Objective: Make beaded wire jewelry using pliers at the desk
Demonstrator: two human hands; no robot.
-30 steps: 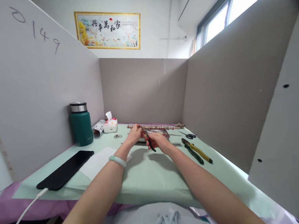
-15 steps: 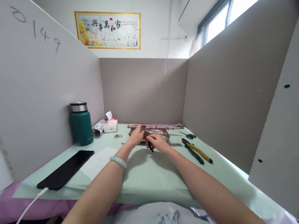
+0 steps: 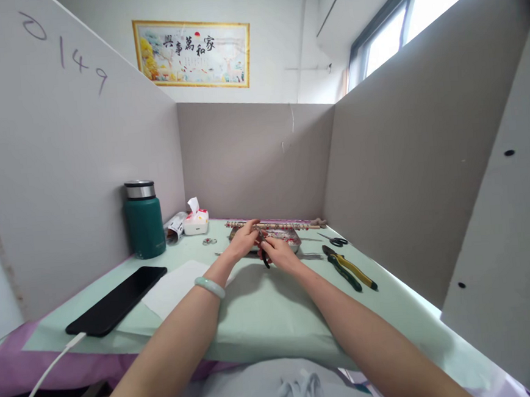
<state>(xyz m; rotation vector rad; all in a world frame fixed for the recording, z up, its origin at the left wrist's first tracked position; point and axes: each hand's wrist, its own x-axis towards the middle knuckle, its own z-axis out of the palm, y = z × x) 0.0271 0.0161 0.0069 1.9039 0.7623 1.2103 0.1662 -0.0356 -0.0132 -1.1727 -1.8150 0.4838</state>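
Note:
My left hand is closed in a pinch over the near part of a shallow tray, its fingertips on something too small to name. Close beside it on the right, my right hand is wrapped round a small black-handled tool that looks like pliers; one curved handle shows below the fingers. The tool's tip meets the left fingertips, mostly hidden. Under and behind both hands lies the tray with small red and white bits in it. A long stick strung with small beads lies across its far side.
Right of the hands lie large green-and-yellow pliers, black scissors and thin metal tools. Leftward are white paper, a phone on a cable, a green bottle, tissues and small rings. Partitions enclose the table.
My right hand has shifted slightly and the black handle has turned a little, now hanging more upright. My left hand stays almost in place, its fingers moved slightly.

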